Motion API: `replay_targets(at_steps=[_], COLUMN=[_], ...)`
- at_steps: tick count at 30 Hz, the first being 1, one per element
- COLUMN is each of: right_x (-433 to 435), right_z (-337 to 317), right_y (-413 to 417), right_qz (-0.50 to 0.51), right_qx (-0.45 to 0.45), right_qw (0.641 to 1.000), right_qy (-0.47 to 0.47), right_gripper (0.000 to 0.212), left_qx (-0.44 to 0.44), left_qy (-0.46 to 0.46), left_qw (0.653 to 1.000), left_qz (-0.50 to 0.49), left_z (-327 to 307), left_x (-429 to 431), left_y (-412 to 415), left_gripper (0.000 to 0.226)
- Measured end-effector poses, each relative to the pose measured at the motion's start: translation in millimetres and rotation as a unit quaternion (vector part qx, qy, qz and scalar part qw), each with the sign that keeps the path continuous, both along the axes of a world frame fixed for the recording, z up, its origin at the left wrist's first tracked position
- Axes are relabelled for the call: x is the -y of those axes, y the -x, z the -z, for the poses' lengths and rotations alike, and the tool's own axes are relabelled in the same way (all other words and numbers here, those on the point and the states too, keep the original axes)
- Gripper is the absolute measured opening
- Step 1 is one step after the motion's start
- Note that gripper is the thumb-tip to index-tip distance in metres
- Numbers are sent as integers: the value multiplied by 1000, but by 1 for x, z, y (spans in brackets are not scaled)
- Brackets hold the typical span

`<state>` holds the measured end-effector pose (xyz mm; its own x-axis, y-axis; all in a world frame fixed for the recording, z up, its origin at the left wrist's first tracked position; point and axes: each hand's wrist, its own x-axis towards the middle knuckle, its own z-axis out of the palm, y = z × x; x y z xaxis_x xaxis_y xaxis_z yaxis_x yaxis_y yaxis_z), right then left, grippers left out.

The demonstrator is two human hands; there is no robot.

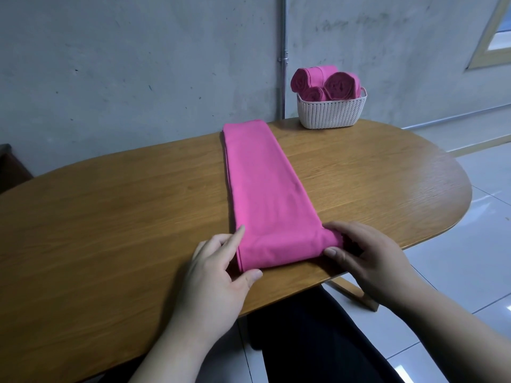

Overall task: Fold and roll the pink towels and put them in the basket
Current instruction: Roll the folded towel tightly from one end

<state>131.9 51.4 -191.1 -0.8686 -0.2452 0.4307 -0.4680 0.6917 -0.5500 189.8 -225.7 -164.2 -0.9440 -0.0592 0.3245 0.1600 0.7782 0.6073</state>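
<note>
Pink towel: axis near-far, far end L.

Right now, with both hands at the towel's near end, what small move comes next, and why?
Probably roll the near end one turn away from you. The pink towel lies as a flat folded strip, only its near end is turned over, and the left hand and right hand grip that end's two corners.
</note>
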Motion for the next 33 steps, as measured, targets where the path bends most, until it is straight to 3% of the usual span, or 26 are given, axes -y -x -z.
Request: replay_targets(at_steps=[8,15,18,23,28,31,33], right_x=[-2,-2,-2,1,0,1,2], right_z=[-5,-6,-4,-4,-5,-3,-2], right_y=[-2,-2,0,0,-3,-2,-1], right_qz=[-22,-27,-13,-3,-23,-28,-23], right_qx=[20,14,23,30,41,23,18], right_qw=[1000,999,1000,999,999,999,999], right_qy=[1,15,-8,-25,1,-12,-28], right_gripper=[72,45,55,69,69,56,62], left_qx=[-7,-9,3,12,9,-13,-31], left_qy=[-19,2,-14,-47,-48,-32,-15], left_qw=[999,1000,1000,998,999,999,999], left_qz=[-27,-5,-5,-31,-16,-16,-18], left_z=[3,0,-2,1,0,3,3], left_x=[-1,-1,-2,-1,-2,-1,0], left_y=[0,0,-1,-2,0,2,2], left_gripper=[51,59,74,58,55,56,61])
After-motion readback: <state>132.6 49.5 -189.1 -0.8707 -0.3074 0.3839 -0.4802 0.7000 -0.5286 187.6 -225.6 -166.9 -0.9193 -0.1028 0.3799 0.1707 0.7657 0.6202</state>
